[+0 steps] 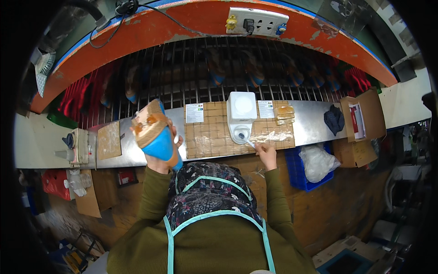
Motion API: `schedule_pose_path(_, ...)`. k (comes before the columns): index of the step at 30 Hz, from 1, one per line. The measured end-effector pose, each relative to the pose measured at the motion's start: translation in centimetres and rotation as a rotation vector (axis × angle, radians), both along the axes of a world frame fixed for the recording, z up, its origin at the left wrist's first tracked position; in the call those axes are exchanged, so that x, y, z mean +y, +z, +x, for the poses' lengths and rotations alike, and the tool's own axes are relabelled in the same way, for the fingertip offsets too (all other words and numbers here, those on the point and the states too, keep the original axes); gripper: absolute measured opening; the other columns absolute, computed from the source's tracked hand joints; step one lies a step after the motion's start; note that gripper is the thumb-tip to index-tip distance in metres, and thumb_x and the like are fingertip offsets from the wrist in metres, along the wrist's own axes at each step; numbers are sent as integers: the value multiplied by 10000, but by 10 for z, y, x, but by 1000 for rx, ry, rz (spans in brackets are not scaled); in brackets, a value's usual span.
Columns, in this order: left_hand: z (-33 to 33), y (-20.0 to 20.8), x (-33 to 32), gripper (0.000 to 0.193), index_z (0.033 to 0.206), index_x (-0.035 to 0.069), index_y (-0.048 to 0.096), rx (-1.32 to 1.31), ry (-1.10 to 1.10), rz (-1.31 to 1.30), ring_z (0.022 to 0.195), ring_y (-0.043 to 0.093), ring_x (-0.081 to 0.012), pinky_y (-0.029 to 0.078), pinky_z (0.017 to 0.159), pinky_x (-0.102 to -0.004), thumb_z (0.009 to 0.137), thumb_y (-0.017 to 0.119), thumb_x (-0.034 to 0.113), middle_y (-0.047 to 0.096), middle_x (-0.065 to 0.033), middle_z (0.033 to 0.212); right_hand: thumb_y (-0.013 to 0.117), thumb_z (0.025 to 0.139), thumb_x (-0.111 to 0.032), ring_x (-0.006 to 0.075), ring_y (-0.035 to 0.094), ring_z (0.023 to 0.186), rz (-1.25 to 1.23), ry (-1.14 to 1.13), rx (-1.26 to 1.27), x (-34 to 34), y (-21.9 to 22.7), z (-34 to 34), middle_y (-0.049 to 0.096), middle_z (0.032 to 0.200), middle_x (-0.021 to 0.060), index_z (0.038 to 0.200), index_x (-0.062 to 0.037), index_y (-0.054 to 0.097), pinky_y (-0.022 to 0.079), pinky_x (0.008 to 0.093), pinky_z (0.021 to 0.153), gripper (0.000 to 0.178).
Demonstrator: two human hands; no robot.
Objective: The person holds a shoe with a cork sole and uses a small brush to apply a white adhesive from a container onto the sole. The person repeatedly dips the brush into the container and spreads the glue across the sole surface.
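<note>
My left hand [158, 165] is closed around a shoe last [159, 142], blue toward its lower end, with a tan upper stretched over the rest. Its broad side faces up and carries shiny amber-brown patches. Between the fingertips of my right hand [267, 155] is a thin white-handled brush [250, 143]. The brush's dark tip reaches into the round cup at the front of a white dispenser [242, 108]. Beneath the dispenser lies a taped cardboard mat [207, 139] on the metal bench.
Behind the bench, a rod conveyor [182, 73] carries several lasts between glowing red heaters [82, 98]. A dark cloth [334, 120] and an open carton [368, 112] are at right. Below them hangs a blue crate [296, 176] holding a plastic bag. A small machine [81, 146] stands at left.
</note>
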State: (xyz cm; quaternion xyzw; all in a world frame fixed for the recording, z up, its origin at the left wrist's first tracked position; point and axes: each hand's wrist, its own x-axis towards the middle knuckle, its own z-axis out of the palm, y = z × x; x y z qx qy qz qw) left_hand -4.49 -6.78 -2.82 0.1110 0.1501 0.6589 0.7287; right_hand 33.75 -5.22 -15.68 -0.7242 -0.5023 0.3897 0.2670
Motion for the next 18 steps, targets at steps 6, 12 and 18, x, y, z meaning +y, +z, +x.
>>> schedule_pose_path(6, -9, -31, 24, 851, 1389, 76, 433, 420, 102, -122, 1100, 598, -231, 519, 936, -375, 893, 352, 762, 576, -135, 1241, 733, 872, -164, 80, 514, 587, -94, -2, 670, 13, 21, -24, 633, 684, 9, 902, -21, 723, 404, 229, 568, 146)
schedule_pose_path(12, 34, 21, 33, 809, 1327, 17, 495, 630, -38, -91, 1061, 629, -212, 512, 931, -346, 889, 477, 697, 620, -135, 1201, 768, 812, -85, 122, 572, 753, 810, 210, 29, 22, 190, -98, 670, 823, 44, 907, -34, 756, 438, 279, 688, 108)
schedule_pose_path(18, 51, 40, 22, 735, 1202, -53, 570, 764, -20, 135, 972, 624, -153, 499, 871, -282, 862, 619, 597, 646, -103, 1090, 803, 771, -163, 111, 535, 660, 875, 164, 23, 2, 213, -124, 639, 803, 3, 919, -94, 777, 302, 291, 750, 166)
